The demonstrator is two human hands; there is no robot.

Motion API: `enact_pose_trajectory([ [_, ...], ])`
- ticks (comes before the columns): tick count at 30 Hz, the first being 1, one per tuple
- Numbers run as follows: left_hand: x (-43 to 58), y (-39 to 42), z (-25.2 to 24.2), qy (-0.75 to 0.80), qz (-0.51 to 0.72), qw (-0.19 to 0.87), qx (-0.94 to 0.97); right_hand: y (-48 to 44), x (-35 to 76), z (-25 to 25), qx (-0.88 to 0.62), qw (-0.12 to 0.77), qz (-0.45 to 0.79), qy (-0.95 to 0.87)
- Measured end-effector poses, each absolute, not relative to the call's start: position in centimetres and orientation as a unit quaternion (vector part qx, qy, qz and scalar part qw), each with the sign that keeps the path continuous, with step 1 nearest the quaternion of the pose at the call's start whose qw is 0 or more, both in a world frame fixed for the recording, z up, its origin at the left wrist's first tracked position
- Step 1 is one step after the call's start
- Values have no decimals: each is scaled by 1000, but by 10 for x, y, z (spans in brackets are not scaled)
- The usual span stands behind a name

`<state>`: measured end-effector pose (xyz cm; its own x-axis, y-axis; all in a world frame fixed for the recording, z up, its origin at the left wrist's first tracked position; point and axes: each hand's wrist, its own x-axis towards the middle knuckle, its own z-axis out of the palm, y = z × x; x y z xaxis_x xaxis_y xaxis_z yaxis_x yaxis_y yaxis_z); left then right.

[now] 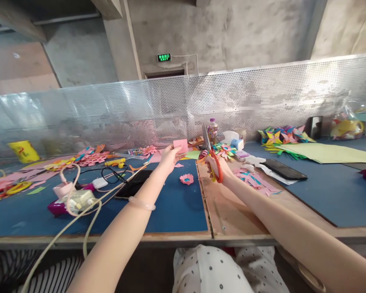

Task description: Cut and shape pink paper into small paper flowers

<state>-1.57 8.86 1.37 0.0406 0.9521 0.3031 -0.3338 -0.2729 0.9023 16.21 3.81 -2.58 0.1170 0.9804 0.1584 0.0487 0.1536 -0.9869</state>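
Note:
Pinched in my left hand is a small piece of pink paper, raised above the table. My right hand grips a pair of scissors by red and yellow handles, with the blades pointing up and away from me. The blades are apart from the pink paper, to its right. Below and between my hands, a pink paper flower with a blue centre lies on the blue mat.
Charging cables and a power plug spread over the left side. Paper flowers and strips lie behind them. A bottle stands near the perforated metal screen. A black phone and pale green sheets lie right.

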Motion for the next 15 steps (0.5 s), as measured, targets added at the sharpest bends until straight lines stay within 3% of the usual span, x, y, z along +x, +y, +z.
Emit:
enact_pose_trajectory([
  [15, 2, 61, 24, 321, 632, 326, 625, 33, 150, -36, -482, 520, 288, -643],
])
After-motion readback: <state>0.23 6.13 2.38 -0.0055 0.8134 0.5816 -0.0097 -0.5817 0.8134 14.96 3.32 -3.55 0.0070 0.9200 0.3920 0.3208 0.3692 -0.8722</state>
